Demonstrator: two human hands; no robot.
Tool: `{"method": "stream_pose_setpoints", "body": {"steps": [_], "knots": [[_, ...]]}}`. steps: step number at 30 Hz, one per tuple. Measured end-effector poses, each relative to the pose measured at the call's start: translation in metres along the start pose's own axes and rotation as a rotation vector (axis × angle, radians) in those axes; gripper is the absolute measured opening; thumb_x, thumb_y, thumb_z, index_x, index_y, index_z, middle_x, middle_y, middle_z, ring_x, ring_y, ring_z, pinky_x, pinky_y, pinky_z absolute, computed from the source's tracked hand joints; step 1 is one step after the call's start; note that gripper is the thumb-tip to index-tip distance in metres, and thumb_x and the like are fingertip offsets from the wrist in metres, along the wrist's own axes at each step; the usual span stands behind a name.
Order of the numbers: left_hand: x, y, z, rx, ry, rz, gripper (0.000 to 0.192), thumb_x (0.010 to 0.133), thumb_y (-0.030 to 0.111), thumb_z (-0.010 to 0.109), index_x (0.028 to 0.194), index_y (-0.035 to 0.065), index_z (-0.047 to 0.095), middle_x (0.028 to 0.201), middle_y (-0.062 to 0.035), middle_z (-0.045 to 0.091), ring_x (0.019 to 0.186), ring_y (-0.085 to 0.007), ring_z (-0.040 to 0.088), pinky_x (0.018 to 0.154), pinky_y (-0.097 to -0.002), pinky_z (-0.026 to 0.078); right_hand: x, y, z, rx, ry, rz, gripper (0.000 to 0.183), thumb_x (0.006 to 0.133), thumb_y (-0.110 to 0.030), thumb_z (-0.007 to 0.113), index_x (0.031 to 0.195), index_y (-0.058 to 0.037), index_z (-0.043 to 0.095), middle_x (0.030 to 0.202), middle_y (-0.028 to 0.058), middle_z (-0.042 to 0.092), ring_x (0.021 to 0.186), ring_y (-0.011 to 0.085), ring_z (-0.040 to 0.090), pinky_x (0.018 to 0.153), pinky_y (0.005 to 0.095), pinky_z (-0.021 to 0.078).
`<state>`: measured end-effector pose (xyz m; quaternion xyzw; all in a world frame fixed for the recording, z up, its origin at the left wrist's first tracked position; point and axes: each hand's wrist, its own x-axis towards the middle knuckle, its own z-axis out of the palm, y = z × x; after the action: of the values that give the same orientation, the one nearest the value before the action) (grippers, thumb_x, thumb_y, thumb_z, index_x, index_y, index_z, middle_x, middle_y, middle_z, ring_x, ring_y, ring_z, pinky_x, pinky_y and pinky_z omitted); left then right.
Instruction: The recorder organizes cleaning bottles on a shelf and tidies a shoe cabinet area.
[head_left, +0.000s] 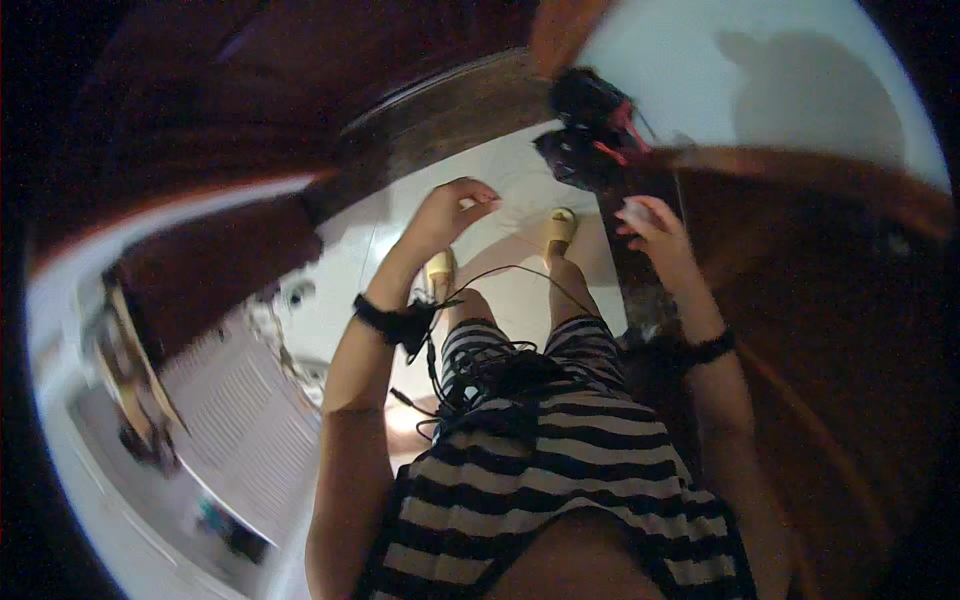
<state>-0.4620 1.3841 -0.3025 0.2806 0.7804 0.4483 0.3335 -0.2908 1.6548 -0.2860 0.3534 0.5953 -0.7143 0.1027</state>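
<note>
My left hand is raised over the pale floor, its fingers curled towards the thumb. A gap shows between them, with nothing visible inside. Further right, my right hand hovers in front of dark wooden furniture, fingers bent. A pale patch lies among those fingers; blur hides whether it is a small object. Beyond and between my hands is a black bag-like bundle with red straps. Black bands circle both wrists, and a thin black cable loops from the left one towards the tangled cables at my waist.
Yellow slippers are on my feet on the pale floor. To the left stand a dark brown panel and a white ribbed surface with blurred items beside it. A white wall bearing a shadow rises at upper right.
</note>
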Motion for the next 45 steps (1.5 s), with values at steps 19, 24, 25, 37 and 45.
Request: {"method": "stream_pose_setpoints", "body": {"steps": [19,24,25,37,45], "knots": [[-0.310,0.026,0.097,-0.106,0.919,-0.211,0.026,0.079,0.031,0.058,0.084,0.0062,0.061,0.079,-0.0124,0.062,0.072,-0.0291,0.059,0.063,-0.0376,0.045,-0.078,0.000,0.172,-0.510,-0.753,0.000,0.033,0.087,-0.018,0.052,0.116,-0.0050,0.044,0.105,0.0085,0.053,0.084,0.0114,0.053,0.065,0.0227,0.0428],[-0.446,0.011,0.115,-0.187,1.117,-0.309,0.023,0.080,0.027,0.058,0.087,0.0053,0.061,0.080,-0.0129,0.062,0.073,-0.0267,0.059,0.066,-0.0348,0.046,-0.132,0.048,0.244,-0.599,-0.956,0.028,0.033,0.086,-0.019,0.054,0.115,-0.0043,0.046,0.103,0.0079,0.055,0.082,0.0113,0.055,0.063,0.0218,0.0445],[-0.474,0.013,0.120,-0.212,1.191,-0.338,0.023,0.080,0.026,0.058,0.089,0.0053,0.061,0.080,-0.0129,0.062,0.073,-0.0253,0.059,0.066,-0.0336,0.046,-0.147,0.053,0.259,-0.616,-0.985,0.009,0.033,0.086,-0.019,0.054,0.115,-0.0043,0.046,0.103,0.0079,0.055,0.082,0.0113,0.055,0.063,0.0218,0.0445],[-0.720,0.011,0.188,-0.353,1.754,-0.597,0.021,0.080,0.021,0.059,0.090,0.0021,0.061,0.083,-0.0110,0.063,0.078,-0.0183,0.059,0.072,-0.0285,0.046,-0.292,0.138,0.451,-0.810,-1.360,-0.054,0.032,0.084,-0.022,0.058,0.111,-0.0073,0.049,0.098,0.0041,0.056,0.080,0.0106,0.055,0.063,0.0210,0.0420],[-0.842,-0.039,0.219,-0.515,1.943,-0.815,0.023,0.081,0.021,0.059,0.092,0.0011,0.060,0.080,-0.0084,0.062,0.074,-0.0142,0.056,0.069,-0.0268,0.044,-0.353,0.235,0.608,-1.007,-1.492,0.031,0.031,0.083,-0.022,0.058,0.110,-0.0085,0.050,0.097,0.0054,0.058,0.082,0.0127,0.055,0.063,0.0231,0.0404]]}}
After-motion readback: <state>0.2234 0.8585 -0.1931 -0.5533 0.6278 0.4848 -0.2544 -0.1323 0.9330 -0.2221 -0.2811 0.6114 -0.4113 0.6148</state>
